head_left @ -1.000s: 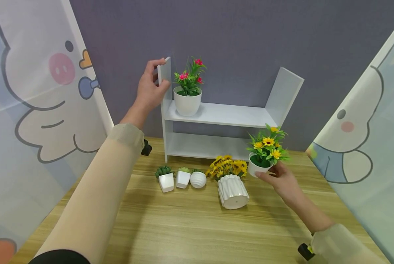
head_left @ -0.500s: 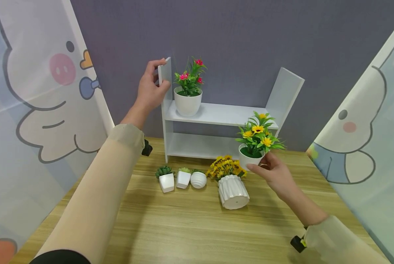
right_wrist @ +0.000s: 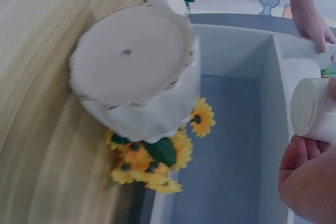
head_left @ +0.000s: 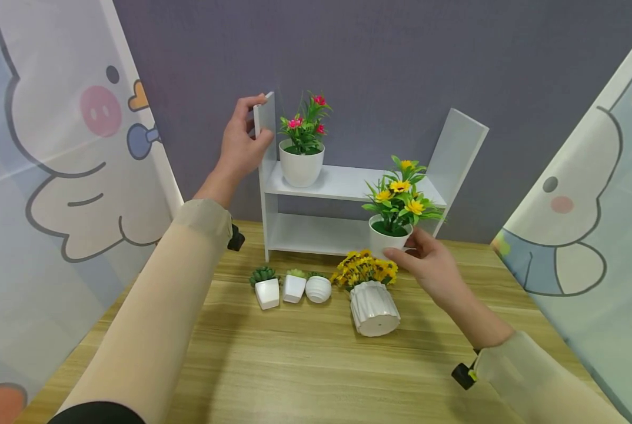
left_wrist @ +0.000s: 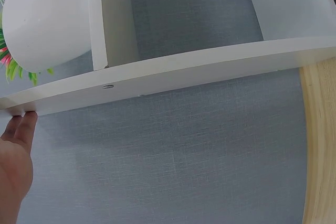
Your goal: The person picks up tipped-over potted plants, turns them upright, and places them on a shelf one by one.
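Note:
My left hand (head_left: 244, 141) grips the top of the left side panel of a white two-tier shelf (head_left: 342, 182), thumb on the front face and fingers behind. In the left wrist view its fingertips press the panel's outer side. My right hand (head_left: 427, 268) holds a white pot with yellow artificial flowers (head_left: 387, 238), raised in front of the shelf's right half. The thumb lies along the pot's near side, with fingers round its right. In the right wrist view the pot's base (right_wrist: 304, 109) shows above the fingers. A pot of pink flowers (head_left: 301, 165) stands on the upper shelf, at the left.
Below the right hand, a ribbed white vase of yellow daisies (head_left: 374, 309) lies tipped on the wooden table (head_left: 305, 371). Left of it lie several small white succulent pots (head_left: 293, 288). The shelf's right panel (head_left: 459, 147) leans outward. A grey wall (head_left: 369, 70) stands behind.
My right hand has moved left and upward with the yellow flower pot, from beside the shelf's lower right to in front of its right half. The left hand stays on the panel.

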